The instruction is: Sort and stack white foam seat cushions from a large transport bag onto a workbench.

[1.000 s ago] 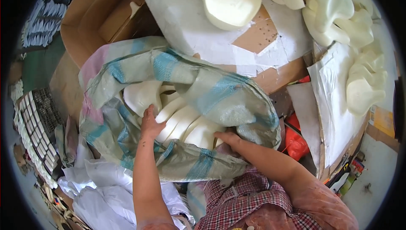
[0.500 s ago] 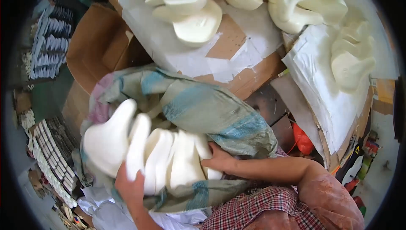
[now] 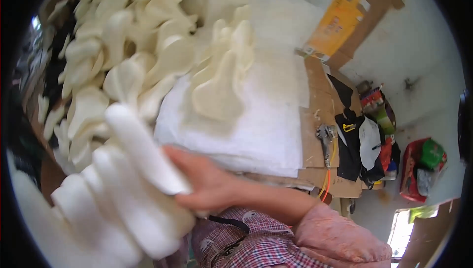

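Note:
A row of smooth white sole-shaped pieces (image 3: pixel 123 194), pressed side by side, fills the lower left and is smeared by motion. My right hand (image 3: pixel 199 177) grips its right end, with the fingers hidden behind the end piece. My left hand does not show. Beyond the row, a short overlapping line of similar cream pieces (image 3: pixel 217 93) lies on a white sheet (image 3: pixel 271 140) over the table. Farther left is a large loose heap of cream pieces (image 3: pixel 116 36).
An air blow gun (image 3: pixel 325 140) with an orange hose rests on cardboard at the table's right edge. Black cloth (image 3: pixel 347 145) and small packages hang or lie beside it. Yellow-printed cardboard (image 3: pixel 335 29) stands along the far edge, near a pale wall (image 3: pixel 414 36).
The row of white pieces has come up out of the woven sack. My view has swung right to the sheeted table, and my left hand has left the picture.

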`<control>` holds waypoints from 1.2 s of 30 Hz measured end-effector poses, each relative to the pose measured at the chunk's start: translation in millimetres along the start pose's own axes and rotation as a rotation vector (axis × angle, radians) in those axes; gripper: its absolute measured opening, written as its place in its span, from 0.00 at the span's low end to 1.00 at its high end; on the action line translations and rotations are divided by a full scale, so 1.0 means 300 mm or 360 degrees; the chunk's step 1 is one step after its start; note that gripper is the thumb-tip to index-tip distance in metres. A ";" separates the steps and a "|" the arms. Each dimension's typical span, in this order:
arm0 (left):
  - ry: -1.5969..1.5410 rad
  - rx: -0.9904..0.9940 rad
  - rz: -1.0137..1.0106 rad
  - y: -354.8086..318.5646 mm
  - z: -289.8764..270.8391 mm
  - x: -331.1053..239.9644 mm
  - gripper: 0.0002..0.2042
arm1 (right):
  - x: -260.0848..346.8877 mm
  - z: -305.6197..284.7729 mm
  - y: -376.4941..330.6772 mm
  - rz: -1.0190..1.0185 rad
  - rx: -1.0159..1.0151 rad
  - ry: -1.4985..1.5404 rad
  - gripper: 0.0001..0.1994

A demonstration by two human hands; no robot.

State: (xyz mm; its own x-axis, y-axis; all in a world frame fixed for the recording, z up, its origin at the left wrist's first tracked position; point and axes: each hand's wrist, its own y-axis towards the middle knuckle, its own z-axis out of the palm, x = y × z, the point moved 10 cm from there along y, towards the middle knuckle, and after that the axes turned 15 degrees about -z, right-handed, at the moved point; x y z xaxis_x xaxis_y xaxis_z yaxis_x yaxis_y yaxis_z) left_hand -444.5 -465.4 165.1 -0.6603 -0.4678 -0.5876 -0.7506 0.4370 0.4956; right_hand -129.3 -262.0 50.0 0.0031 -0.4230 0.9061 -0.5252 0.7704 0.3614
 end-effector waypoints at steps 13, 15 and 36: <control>-0.1185 0.1054 0.0302 -0.990 0.747 -1.518 0.14 | 0.186 -1.818 -0.530 -0.0171 -0.0761 -0.0990 0.30; -0.1031 0.1041 0.0230 -1.024 0.806 -1.573 0.14 | 0.052 -1.918 -0.503 -0.0184 -0.0774 -0.0854 0.30; -0.0604 0.1574 -0.0405 -1.299 1.299 -1.486 0.22 | -0.488 -1.711 -0.514 -0.0296 -0.0984 -0.0707 0.28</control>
State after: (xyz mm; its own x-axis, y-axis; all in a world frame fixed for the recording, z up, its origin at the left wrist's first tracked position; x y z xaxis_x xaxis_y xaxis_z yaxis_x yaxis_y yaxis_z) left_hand 152.0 -127.8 -15.4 -0.3103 -0.4384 -0.8435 -0.3998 0.8652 -0.3026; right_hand 387.9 -74.1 -25.6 -0.3650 -0.6218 0.6929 0.0204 0.7388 0.6737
